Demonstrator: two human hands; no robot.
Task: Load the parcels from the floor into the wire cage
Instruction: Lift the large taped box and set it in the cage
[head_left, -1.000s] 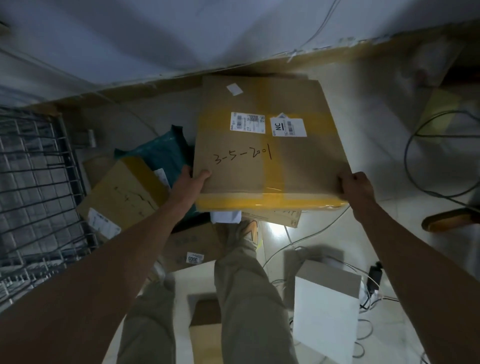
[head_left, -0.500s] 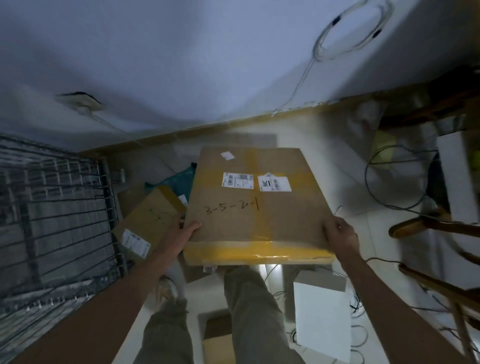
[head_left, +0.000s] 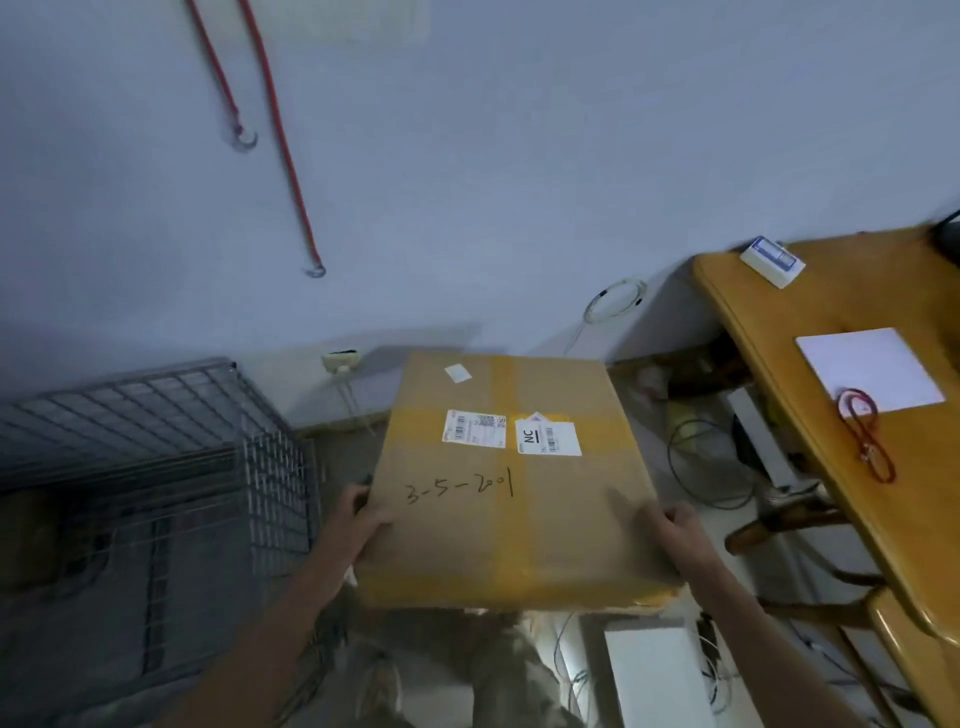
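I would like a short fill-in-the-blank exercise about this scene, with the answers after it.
1. Both hands hold a cardboard ____ with yellow tape.
2. The wire cage stands to the person's ____.
3. The writing on the parcel reads 3-5-____.
4. The left hand and right hand grip opposite ____ of it.

Answers: box; left; 201; sides

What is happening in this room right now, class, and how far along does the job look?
A person holds a large cardboard parcel marked "3-5-201" in both hands, the left hand on its left edge and the right hand on its right edge. It is lifted clear of the floor. The wire cage stands to the left, and the parcel is not yet inside it. A wooden table stands at the right.
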